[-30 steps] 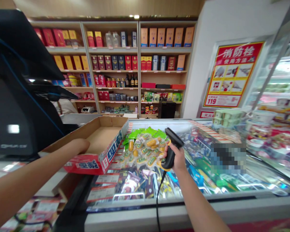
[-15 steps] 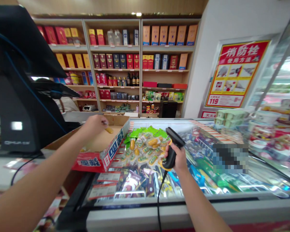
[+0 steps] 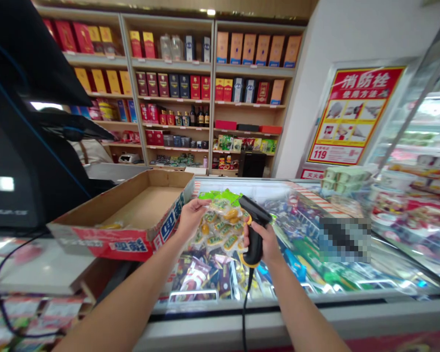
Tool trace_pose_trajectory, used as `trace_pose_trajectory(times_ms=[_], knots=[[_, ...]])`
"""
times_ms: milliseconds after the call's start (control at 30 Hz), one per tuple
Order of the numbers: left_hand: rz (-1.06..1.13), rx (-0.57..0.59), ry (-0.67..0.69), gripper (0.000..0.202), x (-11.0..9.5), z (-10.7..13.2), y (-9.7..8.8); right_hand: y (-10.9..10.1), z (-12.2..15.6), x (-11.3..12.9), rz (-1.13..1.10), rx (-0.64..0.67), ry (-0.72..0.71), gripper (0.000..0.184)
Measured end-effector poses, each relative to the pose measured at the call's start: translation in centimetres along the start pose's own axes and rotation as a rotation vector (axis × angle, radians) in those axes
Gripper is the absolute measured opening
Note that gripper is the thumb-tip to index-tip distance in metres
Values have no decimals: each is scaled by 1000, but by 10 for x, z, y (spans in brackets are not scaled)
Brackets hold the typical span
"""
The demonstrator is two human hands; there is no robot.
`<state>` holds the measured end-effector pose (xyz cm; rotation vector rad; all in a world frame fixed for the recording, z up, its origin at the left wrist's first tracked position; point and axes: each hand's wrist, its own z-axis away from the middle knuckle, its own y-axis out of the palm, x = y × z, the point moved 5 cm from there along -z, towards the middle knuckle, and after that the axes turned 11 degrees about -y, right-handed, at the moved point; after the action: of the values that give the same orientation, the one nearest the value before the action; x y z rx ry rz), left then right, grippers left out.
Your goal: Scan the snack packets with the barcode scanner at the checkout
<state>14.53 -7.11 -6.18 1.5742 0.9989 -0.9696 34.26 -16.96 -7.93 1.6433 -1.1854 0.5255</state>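
Observation:
My left hand (image 3: 193, 218) rests its fingers on the upper left edge of a heap of clear packets of yellow sausages (image 3: 218, 230), and I cannot tell whether it grips them. My right hand (image 3: 263, 242) is shut around a black and yellow handheld barcode scanner (image 3: 254, 211), whose black cable hangs downward. The heap lies on green packaging, just left of the scanner. To the left stands a shallow open cardboard box (image 3: 143, 244), with a small yellow item (image 3: 110, 226) lying inside near its front wall.
The heap and box sit on a glass-topped freezer chest (image 3: 308, 283) full of packaged goods. A black checkout terminal (image 3: 18, 146) stands at left, with a person's sleeve (image 3: 93, 151) behind it. Shelves of boxed bottles stand ahead, and a chilled display case stands at right.
My left hand has moved right, from over the box to the sausage packets. A yellow item now lies in the box. The scanner stays in my right hand.

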Motion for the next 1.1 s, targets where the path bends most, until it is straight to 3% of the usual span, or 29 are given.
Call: trace_pose_trajectory(times_ms=[200, 267, 400, 500, 667, 800, 967, 1100], knots=[[382, 107, -333, 19, 21, 4, -1, 8, 4, -2, 23, 142, 60, 32], [476, 126, -427, 14, 22, 3, 0, 8, 4, -3, 29, 151, 71, 32], [540, 192, -540, 24, 17, 5, 2, 8, 4, -4, 25, 136, 87, 30], [492, 239, -502, 20, 9, 9, 2, 9, 5, -4, 29, 142, 91, 29], [286, 388, -327, 32, 1, 19, 11, 11, 7, -5, 50, 195, 112, 32], [166, 419, -227, 36, 0, 22, 17, 13, 9, -4, 65, 226, 120, 32], [196, 396, -221, 58, 6, 21, 17, 15, 10, -2, 81, 221, 97, 29], [196, 410, -243, 64, 14, 20, 17, 17, 10, 0, 103, 221, 80, 28]])
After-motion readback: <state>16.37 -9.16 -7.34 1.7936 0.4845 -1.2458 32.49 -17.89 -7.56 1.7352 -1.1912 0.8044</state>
